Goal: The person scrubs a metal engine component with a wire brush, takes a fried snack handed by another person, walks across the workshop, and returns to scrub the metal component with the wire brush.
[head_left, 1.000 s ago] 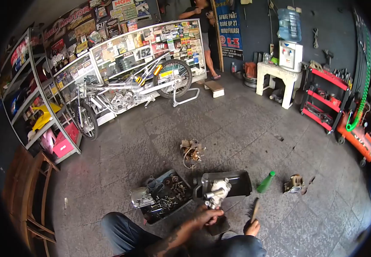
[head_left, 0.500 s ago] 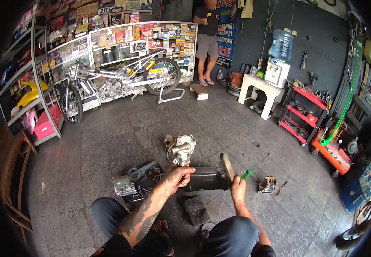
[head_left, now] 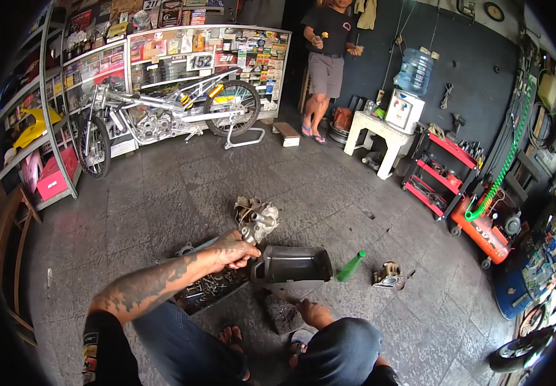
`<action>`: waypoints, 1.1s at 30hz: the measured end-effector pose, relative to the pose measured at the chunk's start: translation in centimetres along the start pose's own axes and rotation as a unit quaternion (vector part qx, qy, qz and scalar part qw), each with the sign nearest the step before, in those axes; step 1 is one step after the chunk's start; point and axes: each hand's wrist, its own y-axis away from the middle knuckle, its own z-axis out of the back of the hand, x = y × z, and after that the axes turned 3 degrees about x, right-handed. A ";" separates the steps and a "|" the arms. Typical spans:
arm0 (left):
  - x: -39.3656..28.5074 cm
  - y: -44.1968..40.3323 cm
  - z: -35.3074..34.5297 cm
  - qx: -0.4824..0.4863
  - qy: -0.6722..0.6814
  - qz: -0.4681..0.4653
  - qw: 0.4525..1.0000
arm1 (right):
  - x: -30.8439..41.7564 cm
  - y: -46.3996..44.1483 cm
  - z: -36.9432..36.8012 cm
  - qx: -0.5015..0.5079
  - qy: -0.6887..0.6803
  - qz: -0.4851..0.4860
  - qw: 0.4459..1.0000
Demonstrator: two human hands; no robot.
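Note:
My left hand [head_left: 236, 249] is closed around the lower end of a silver metal engine part [head_left: 263, 222], held up left of a black plastic basin [head_left: 298, 264]. My right hand [head_left: 315, 314] is low in front of my right knee, next to a dark rough block [head_left: 284, 316]. Its fingers are closed on a wooden brush [head_left: 284, 296], only partly visible over the block. Beneath my left forearm lies a tray [head_left: 217, 294] of small metal parts and bolts.
A green bottle [head_left: 352, 266] stands right of the basin, with another metal engine part [head_left: 388, 275] beyond it. Farther off are a motorcycle frame [head_left: 162, 119], a white stool [head_left: 371, 133], a red tool cart [head_left: 442, 170] and an orange compressor [head_left: 480, 228]. A person [head_left: 326, 58] stands at the back.
My right hand has dropped with the brush from beside the basin to the dark block. My left hand has moved left and tilted the engine part. The basin and bottle show more fully.

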 end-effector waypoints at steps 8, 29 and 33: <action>3.6 -2.9 1.4 0.008 -0.020 0.040 0.999 | -0.2 1.7 -3.7 -0.009 -0.031 -0.041 0.999; 11.7 -2.0 2.1 0.027 0.062 0.133 0.989 | -2.4 2.3 -6.7 -0.066 -0.010 -0.028 0.997; 11.7 -2.0 1.9 0.038 0.046 0.130 0.990 | -4.3 -1.4 -5.3 -0.203 -0.137 0.047 0.968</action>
